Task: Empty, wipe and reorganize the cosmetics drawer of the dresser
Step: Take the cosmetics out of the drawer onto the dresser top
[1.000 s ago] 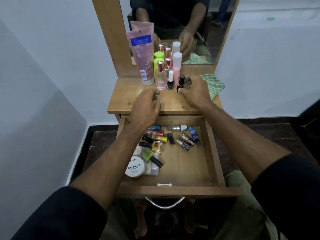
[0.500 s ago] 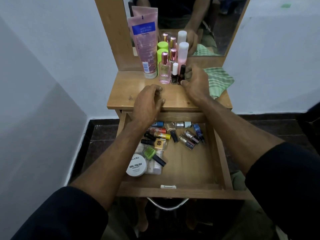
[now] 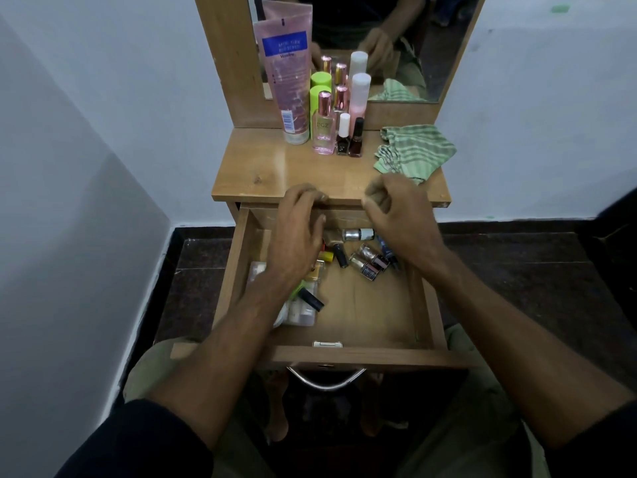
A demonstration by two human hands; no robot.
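Note:
The wooden drawer [image 3: 427, 305] is pulled out and holds several small nail polish bottles [image 3: 367, 262] scattered at its back, plus clear sachets [image 3: 303, 310] at the left. My left hand [image 3: 296, 236] hovers over the drawer's back left with loosely curled fingers, holding nothing. My right hand [image 3: 396, 215] hangs over the back right, fingers loosely curled, empty. On the dresser top [image 3: 275, 167] stand a pink tube [image 3: 287, 81], a pink perfume bottle [image 3: 324, 127], two dark nail polish bottles [image 3: 350, 139] and other bottles.
A green striped cloth [image 3: 415, 151] lies on the right of the dresser top. A mirror [image 3: 413, 39] rises behind the bottles. White walls close in left and behind. The drawer's metal handle [image 3: 325, 379] faces me, above my knees.
My right hand let go of the dark nail polish bottle on the top and came back down over the drawer. My left hand also dropped toward the drawer.

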